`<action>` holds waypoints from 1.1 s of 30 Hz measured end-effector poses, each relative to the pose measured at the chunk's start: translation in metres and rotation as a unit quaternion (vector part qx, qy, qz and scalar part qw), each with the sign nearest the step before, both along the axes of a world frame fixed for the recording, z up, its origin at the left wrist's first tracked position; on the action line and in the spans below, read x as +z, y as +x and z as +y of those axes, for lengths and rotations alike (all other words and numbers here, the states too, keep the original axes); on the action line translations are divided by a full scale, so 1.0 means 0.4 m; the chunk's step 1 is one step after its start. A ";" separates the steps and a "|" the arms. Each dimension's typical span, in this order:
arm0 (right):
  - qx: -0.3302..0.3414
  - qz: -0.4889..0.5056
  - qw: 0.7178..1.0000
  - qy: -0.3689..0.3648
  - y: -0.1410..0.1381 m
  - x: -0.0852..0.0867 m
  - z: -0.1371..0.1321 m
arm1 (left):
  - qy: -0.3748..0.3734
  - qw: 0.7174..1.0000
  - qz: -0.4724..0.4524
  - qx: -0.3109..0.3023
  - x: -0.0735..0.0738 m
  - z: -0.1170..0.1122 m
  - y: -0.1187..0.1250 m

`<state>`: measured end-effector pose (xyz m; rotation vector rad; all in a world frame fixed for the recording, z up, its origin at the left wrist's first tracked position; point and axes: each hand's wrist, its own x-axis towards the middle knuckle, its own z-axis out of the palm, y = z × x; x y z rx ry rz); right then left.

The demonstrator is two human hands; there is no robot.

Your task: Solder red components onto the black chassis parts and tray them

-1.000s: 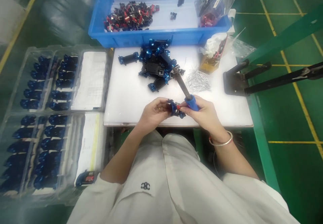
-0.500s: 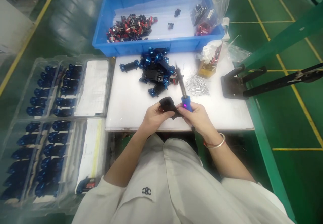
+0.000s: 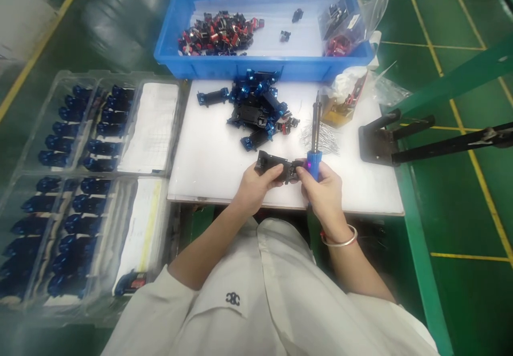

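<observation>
My left hand [image 3: 253, 189] grips one end of a black toy-car chassis [image 3: 276, 164] above the front of the white tabletop [image 3: 212, 179]. A soldering iron [image 3: 315, 155] with a blue handle stands nearly upright in my right hand [image 3: 327, 191], its tip pointing away from me. The thumb and finger of that same hand also pinch the chassis's right end, where a small black part shows. Beyond my hands lies a heap of black chassis with shiny blue ends [image 3: 248, 115]. Thin silver wire pieces [image 3: 326, 139] lie behind the iron.
Along the back stands a blue bin [image 3: 264, 67] with small red and black parts and plastic bags. A yellow box [image 3: 336, 115] holds white tissue. Clear trays [image 3: 114, 176] of blue-black chassis are at left. A black metal bracket [image 3: 377, 145] stands at right.
The chassis has turned from a tilted pose to show its long side. The soldering iron has swung from leaning left to nearly upright and shifted right. The view has moved slightly.
</observation>
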<state>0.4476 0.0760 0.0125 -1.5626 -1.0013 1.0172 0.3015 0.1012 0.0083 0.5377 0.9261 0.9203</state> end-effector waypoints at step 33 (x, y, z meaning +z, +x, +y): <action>0.042 -0.247 0.967 -0.034 0.141 0.084 -0.047 | 0.109 0.985 0.128 0.047 -0.064 0.063 0.017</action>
